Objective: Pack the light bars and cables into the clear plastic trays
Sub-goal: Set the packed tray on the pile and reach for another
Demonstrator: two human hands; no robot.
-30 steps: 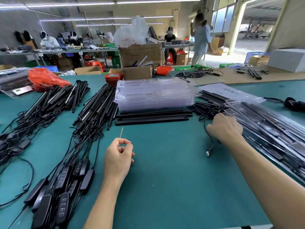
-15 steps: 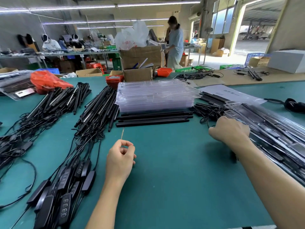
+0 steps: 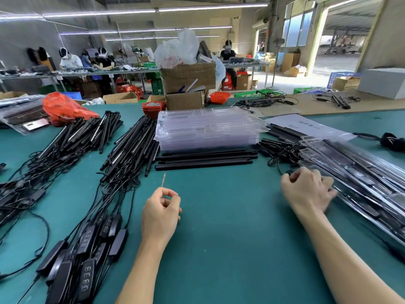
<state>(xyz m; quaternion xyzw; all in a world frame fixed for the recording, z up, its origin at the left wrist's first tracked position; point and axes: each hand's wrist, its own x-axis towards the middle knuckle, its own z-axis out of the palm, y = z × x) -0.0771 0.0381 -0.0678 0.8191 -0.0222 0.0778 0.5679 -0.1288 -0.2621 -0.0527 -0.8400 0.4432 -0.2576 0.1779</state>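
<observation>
A stack of empty clear plastic trays (image 3: 208,128) stands mid-table, with three black light bars (image 3: 206,161) lying in front of it. More light bars (image 3: 131,145) with cables and inline controllers (image 3: 87,260) are heaped at the left. Packed trays (image 3: 361,183) lie fanned out at the right. My right hand (image 3: 306,191) is curled at their near edge, gripping a thin black cable (image 3: 279,167) that runs from a tangled cable pile (image 3: 282,150). My left hand (image 3: 161,212) rests on the green mat, fingers curled, thumb against forefinger. A thin wire tie (image 3: 163,179) lies just beyond it.
A second heap of light bars (image 3: 83,132) lies far left beside an orange bag (image 3: 63,106). Cardboard boxes (image 3: 188,77) and a red bin of screws (image 3: 153,107) sit behind the trays. Paper sheets (image 3: 306,126) lie right of the stack. People work at benches behind.
My right hand has drawn the cable from the cable pile toward me and right, up to the edge of the packed trays. The dangling plug is out of sight. My left hand has stayed put.
</observation>
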